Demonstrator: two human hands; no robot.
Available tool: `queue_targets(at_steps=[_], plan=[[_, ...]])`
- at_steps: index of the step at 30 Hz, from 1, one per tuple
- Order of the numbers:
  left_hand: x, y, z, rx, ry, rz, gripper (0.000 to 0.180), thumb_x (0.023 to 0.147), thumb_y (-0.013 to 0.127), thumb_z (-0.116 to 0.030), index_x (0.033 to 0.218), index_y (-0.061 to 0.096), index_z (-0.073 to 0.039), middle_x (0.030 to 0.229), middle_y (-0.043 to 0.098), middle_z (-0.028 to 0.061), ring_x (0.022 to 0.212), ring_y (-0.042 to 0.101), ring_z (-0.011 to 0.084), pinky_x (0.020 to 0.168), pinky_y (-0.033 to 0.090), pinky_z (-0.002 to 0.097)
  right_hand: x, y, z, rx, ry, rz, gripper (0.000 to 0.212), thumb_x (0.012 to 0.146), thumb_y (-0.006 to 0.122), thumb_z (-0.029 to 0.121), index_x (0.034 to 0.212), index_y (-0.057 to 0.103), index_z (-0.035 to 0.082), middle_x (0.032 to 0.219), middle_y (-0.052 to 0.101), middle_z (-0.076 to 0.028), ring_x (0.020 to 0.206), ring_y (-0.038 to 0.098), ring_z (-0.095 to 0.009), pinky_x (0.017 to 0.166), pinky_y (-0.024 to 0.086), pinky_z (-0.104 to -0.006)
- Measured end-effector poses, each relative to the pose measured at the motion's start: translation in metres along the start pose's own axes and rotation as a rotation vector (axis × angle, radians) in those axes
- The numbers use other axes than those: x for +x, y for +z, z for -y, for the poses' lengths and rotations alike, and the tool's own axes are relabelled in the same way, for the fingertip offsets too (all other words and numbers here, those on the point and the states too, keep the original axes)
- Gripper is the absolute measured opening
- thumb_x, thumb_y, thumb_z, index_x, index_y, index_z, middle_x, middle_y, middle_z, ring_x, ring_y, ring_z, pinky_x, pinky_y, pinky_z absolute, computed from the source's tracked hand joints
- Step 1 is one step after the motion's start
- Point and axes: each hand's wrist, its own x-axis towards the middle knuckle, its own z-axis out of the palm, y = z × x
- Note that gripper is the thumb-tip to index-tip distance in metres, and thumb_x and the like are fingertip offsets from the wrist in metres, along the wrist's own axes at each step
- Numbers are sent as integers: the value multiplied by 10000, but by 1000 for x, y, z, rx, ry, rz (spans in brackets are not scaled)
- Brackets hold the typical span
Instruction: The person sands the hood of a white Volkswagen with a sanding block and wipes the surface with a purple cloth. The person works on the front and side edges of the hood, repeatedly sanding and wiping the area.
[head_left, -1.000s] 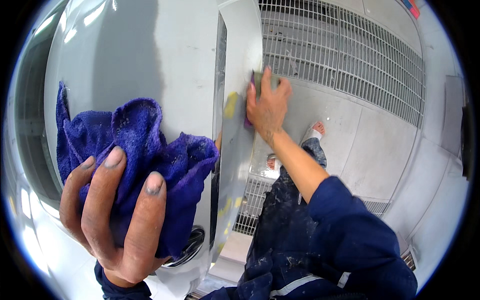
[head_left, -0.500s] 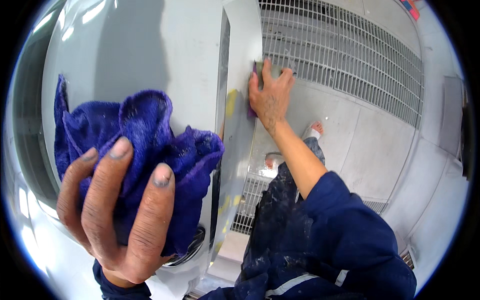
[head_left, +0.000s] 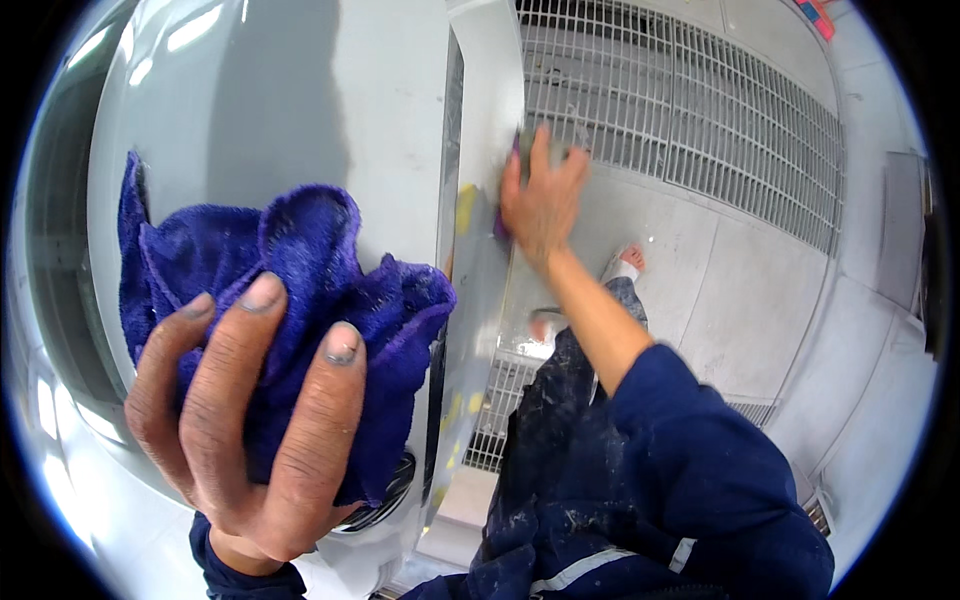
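Note:
My left hand (head_left: 240, 430) is close to the camera, its fingers closed on a bunched purple-blue cloth (head_left: 300, 260). Behind the cloth is the pale grey vehicle body panel (head_left: 390, 130). Farther right, my right hand (head_left: 545, 200) presses a flat sanding pad (head_left: 501, 226) against the panel's side face. Purple shows along the pad's edge, and greenish grey between the fingers; most of it is covered by the hand. Yellow patches (head_left: 466, 208) mark the side face near the pad.
Metal floor grating (head_left: 690, 90) runs along the upper right, beside pale floor plates (head_left: 740, 270). My legs and a bare foot (head_left: 632, 257) are below my right arm. A dark window-like area (head_left: 65, 250) borders the panel at left. A white wall (head_left: 870, 400) curves along the right.
My right hand has shifted slightly along the side face toward me and looks blurred, the pad still under it. My left hand and the cloth sit slightly farther right.

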Motion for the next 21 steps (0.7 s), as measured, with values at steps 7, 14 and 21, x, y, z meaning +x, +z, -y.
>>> queue_targets(at_steps=[7, 14, 21], plan=[[2, 7, 0, 10, 13, -17, 667, 654, 929, -158, 1305, 786, -160, 1423, 706, 170, 1339, 614, 414, 1156, 530, 537, 71, 13, 1, 12, 83, 32, 595, 1004, 704, 321, 1519, 589, 45, 1307, 454, -328, 1192, 496, -519, 885, 589, -536], [1, 9, 3, 3, 10, -47, 709, 612, 942, -165, 1305, 790, -160, 1441, 706, 150, 1356, 610, 404, 1177, 525, 517, 0, 1, -3, 9, -85, 9, 597, 1005, 706, 337, 1515, 585, 50, 1283, 466, -330, 1183, 504, -514, 895, 579, -534], [5, 9, 3, -8, 3, -38, 717, 617, 941, -168, 1318, 788, -166, 1435, 711, 146, 1351, 614, 394, 1192, 507, 519, 18, 5, -7, -71, -39, -21, 573, 1006, 709, 315, 1520, 596, 88, 1329, 491, -338, 1182, 524, -492, 974, 548, -576]])
